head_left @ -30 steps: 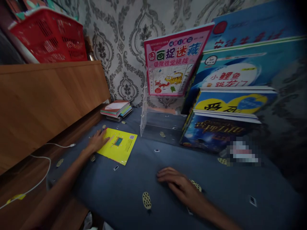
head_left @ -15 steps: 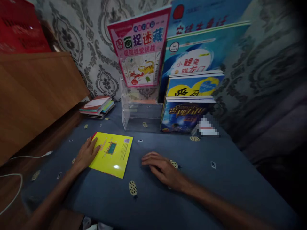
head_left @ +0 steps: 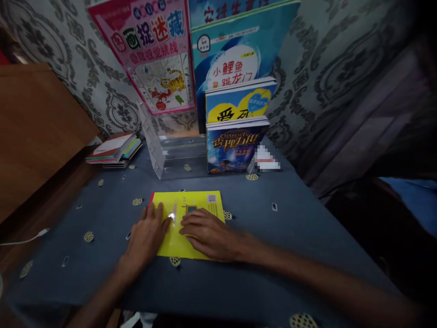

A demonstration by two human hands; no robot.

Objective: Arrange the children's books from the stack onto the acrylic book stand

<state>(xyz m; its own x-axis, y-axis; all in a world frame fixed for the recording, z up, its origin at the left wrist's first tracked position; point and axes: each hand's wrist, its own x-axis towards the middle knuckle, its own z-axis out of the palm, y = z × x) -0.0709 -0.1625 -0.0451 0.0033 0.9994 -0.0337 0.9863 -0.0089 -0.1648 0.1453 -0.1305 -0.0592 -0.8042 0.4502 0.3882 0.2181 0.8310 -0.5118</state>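
A thin yellow book (head_left: 187,243) lies flat on the cloth-covered table in front of me, its red spine at the left. My left hand (head_left: 145,234) rests on its left edge, palm down with the fingers stretched out. On the book's right half lies my right hand (head_left: 211,234), fingers laid over the cover and partly hiding a small green board picture. Neither hand is closed round anything. Behind the book stands a clear acrylic book rack (head_left: 155,155), with a pink book (head_left: 160,59) in its upper left and a dark blue book (head_left: 232,150) at its lower right.
More books stand in the rack's right side, among them a teal book (head_left: 235,50) and a blue and yellow book (head_left: 239,105). A stack of books (head_left: 114,150) lies at the back left. A wooden cabinet (head_left: 41,114) borders the table on the left; a white cable (head_left: 30,239) lies near it.
The yellow book has shifted right and turned straighter, with my left hand still on it. My right hand has come from the bare table onto the book. The camera view has shifted too.
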